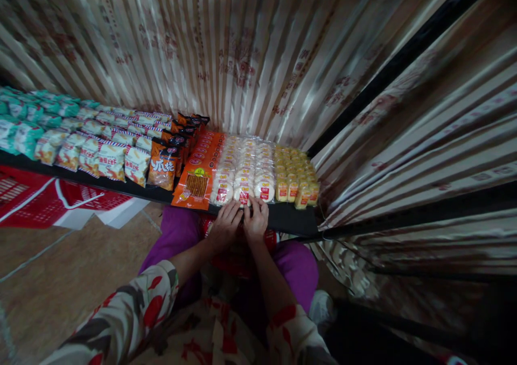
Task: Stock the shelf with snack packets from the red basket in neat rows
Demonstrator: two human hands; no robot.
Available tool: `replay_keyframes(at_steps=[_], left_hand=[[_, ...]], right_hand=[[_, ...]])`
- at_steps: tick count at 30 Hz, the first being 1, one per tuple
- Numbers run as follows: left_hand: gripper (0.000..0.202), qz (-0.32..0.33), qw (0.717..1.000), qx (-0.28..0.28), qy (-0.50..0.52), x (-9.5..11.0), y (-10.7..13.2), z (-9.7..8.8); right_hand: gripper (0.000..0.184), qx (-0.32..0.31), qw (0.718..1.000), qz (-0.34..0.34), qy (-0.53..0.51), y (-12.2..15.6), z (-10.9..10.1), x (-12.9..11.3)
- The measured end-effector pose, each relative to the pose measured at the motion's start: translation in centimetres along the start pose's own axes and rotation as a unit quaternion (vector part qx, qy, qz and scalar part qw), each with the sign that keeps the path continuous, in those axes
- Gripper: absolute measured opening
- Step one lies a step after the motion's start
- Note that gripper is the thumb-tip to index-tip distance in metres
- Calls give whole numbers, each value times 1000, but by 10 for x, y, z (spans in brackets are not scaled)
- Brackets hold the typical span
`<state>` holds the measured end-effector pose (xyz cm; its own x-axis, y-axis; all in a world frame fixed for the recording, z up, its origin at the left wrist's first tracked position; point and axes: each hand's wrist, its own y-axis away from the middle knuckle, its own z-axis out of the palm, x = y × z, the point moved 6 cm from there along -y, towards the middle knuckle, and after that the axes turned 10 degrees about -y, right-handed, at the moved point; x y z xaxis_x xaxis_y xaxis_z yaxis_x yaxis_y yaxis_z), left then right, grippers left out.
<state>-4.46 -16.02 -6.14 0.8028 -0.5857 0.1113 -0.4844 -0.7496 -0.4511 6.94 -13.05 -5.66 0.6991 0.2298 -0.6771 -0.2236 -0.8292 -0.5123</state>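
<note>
Several round white rice cracker packets with red labels lie in rows at the front of a black shelf. My left hand rests at the shelf's front edge, its outstretched fingers against the bottom of the middle row's front packet. Close beside it, my right hand has its fingers apart, with the fingertips at that packet's lower right edge. Both hands look open, though their undersides are hidden. Just left of the crackers lie orange bags of brown sticks; to the right are small yellow snack packs.
Further left on the shelf stand orange-and-black bags, white snack bags and teal bags. Red baskets sit below. A striped curtain hangs behind, and black metal bars cross at the right.
</note>
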Motion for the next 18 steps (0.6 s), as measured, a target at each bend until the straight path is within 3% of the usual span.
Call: replay_keyframes(at_steps=[5, 9, 11, 15, 18], left_hand=[[36, 63, 995, -45, 67, 7, 19, 10], [35, 81, 993, -34, 76, 9, 36, 12], [32, 87, 990, -56, 91, 11, 43, 16], [23, 5, 970, -192, 151, 3, 59, 40], [13, -78, 958, -233, 152, -12, 73, 58]], right_hand=[[34, 17, 999, 3, -40, 4, -4, -3], [34, 22, 995, 4, -93, 13, -10, -7], [32, 12, 993, -1, -115, 20, -12, -11], [29, -31, 990, 24, -135, 42, -8, -10], [28, -164, 977, 81, -106, 68, 16, 4]])
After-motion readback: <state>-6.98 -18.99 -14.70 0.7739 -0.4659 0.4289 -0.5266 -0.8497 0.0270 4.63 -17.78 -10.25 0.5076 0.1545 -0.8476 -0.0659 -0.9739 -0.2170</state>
